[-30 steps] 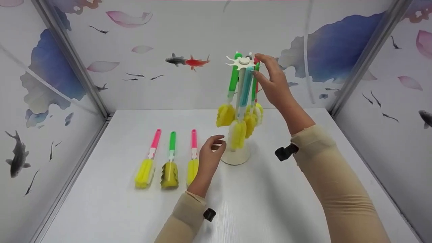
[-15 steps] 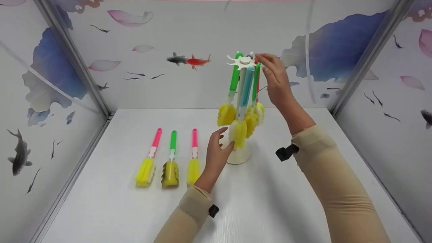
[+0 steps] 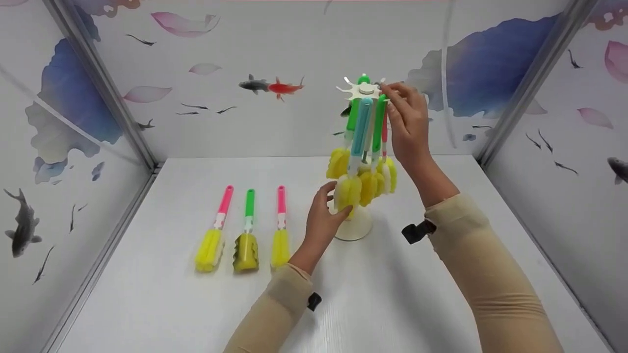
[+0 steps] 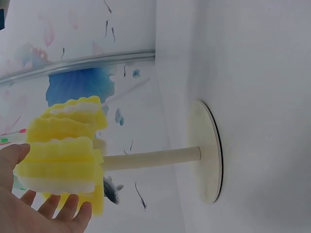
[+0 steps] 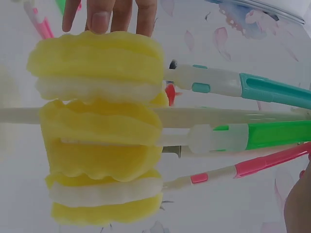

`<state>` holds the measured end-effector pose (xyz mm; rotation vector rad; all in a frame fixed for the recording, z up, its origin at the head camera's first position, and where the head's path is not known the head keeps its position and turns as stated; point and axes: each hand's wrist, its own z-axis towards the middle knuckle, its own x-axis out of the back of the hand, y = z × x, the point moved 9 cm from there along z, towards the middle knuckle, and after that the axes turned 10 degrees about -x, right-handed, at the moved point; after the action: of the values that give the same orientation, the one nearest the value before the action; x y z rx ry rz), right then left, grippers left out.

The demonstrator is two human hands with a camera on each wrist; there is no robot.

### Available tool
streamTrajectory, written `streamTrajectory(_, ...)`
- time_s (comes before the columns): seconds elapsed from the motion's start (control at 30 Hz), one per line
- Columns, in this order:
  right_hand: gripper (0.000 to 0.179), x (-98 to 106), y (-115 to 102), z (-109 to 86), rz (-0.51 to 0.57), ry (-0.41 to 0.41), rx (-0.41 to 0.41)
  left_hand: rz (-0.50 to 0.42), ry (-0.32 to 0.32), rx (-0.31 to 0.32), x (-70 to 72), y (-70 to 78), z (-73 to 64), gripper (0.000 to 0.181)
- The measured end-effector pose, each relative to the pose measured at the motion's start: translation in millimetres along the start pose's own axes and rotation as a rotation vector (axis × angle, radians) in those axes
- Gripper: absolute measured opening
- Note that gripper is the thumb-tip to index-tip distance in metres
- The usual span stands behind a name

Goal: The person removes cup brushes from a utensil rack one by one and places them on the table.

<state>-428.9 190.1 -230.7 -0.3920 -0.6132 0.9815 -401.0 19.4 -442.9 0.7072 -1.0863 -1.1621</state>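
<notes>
brushes (image 3: 246,252), three lying, four-plus hanging; left hand (image 3: 324,219) spread round one sponge (image 3: 348,192); right hand (image 3: 408,122), grip unclear

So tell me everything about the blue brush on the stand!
The blue brush has a handle that looks like plastic, a whitish neck and a ridged yellow and white spongy head. It hangs head down, slightly slanted, from the white stand. The left hand seems to touch its head.

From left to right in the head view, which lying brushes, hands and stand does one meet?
Pink-handled yellow sponge brush, green-handled mustard sponge brush, another pink-handled yellow sponge brush, left hand, white pole stand, right hand.
</notes>
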Motion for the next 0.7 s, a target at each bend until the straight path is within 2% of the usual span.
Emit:
streamTrajectory(0.17,0.038,10,-1,-7.1,-0.069,0.146,0.048,0.061,-0.029,0.034,-6.6,1.2,3.0,0.074)
streamTrajectory(0.3,0.040,14,-5,-10.6,-0.107,0.222,0.095,0.116,-0.014,0.015,-8.0,4.0,4.4,0.074)
streamTrajectory(0.5,0.039,16,-5,-9.4,-0.086,0.236,0.087,0.181,-0.007,0.001,-10.2,7.7,2.7,0.070)
streamTrajectory(0.7,0.035,15,-13,-4.4,-0.028,0.218,0.128,0.132,-0.002,-0.008,-8.3,10.2,0.8,0.063)
